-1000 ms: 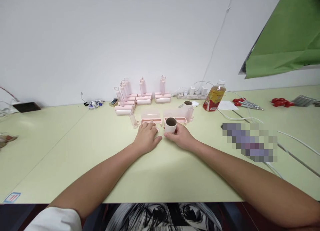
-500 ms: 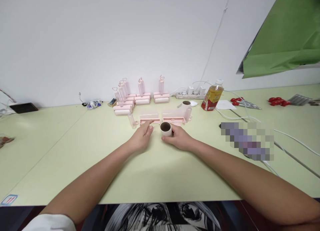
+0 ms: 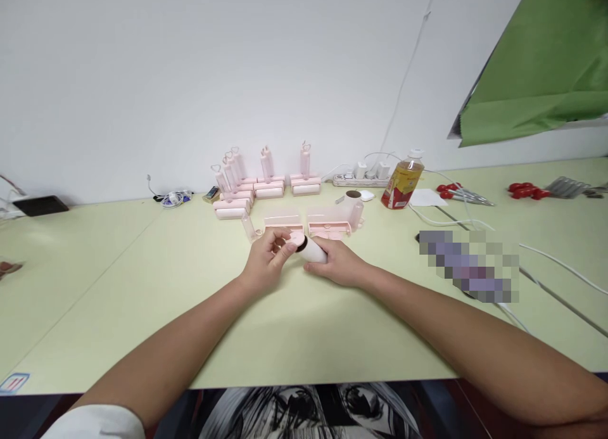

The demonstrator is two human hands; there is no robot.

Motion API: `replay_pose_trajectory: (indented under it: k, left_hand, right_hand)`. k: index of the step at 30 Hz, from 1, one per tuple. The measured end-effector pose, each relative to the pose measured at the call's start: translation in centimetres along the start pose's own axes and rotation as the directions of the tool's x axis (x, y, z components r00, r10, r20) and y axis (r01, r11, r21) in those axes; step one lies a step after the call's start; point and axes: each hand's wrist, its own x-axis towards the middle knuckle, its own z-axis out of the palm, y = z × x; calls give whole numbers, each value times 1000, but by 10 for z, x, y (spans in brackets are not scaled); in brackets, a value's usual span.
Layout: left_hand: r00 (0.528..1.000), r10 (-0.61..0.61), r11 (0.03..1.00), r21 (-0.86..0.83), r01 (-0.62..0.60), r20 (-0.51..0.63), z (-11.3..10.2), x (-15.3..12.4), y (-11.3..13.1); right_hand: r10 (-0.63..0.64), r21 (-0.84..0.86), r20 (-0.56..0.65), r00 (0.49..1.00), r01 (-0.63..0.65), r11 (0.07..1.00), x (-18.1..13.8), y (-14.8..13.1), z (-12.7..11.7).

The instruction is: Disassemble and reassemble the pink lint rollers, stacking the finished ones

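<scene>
My right hand [image 3: 339, 261] is wrapped round a white sticky-paper roll [image 3: 314, 253], which tilts with its dark hollow end towards the left. Between the thumb and fingers of my left hand [image 3: 265, 260] is a round pink end cap [image 3: 297, 237], held against that hollow end; I cannot tell whether it sits inside. Just beyond my hands lie two open pink cases, the left case [image 3: 284, 229] and the right case [image 3: 329, 227]. A clear small tube [image 3: 248, 226] stands near my left hand, another clear tube [image 3: 356, 216] beside the right case.
Several pink-and-white rollers [image 3: 268, 190] with upright clear tubes line the wall. A second roll [image 3: 353, 196] stands behind the right case. Farther right are a drink bottle [image 3: 403, 182], a power strip [image 3: 361, 180], red-handled scissors [image 3: 463, 194] and white cables [image 3: 475, 225].
My left hand has moved right to the roll and now shows the pink end cap at its open end. The roll, upright before, has tipped towards the left in my right hand.
</scene>
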Motion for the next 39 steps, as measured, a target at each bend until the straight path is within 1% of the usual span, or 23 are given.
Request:
replay_pose_trajectory:
  k: [2, 4, 10, 17, 24, 30, 35, 39]
  left_hand:
    - [999, 39, 994, 106, -40, 12, 0, -2, -1]
    - [999, 37, 988, 148, -40, 27, 0, -3, -2]
    - [998, 2, 987, 160, -13, 65, 0, -2, -2]
    - [999, -37, 992, 125, 37, -2, 2, -4, 2]
    - [1000, -10, 987, 158, 12, -10, 2, -4, 5]
    - [999, 33, 985, 170, -36, 19, 1, -3, 4]
    - [1000, 21, 979, 201, -23, 11, 0, -3, 5]
    - [999, 35, 976, 214, -37, 16, -1, -3, 4]
  right_hand:
    - [9, -6, 14, 1000, -9, 1000, 0, -1, 0]
    - [15, -8, 16, 1000, -15, 1000, 0, 0, 0]
    - [38, -5, 31, 999, -37, 999, 1, 1, -1]
    - [7, -15, 44, 999, -6, 1000, 0, 2, -1]
    - [7, -13, 37, 999, -6, 1000, 0, 2, -2]
    - [10, -23, 42, 999, -9, 1000, 0, 0, -2]
    - [15, -16, 39, 999, -14, 1000, 0, 1, -2]
    - [8, -17, 37, 999, -7, 1000, 0, 2, -2]
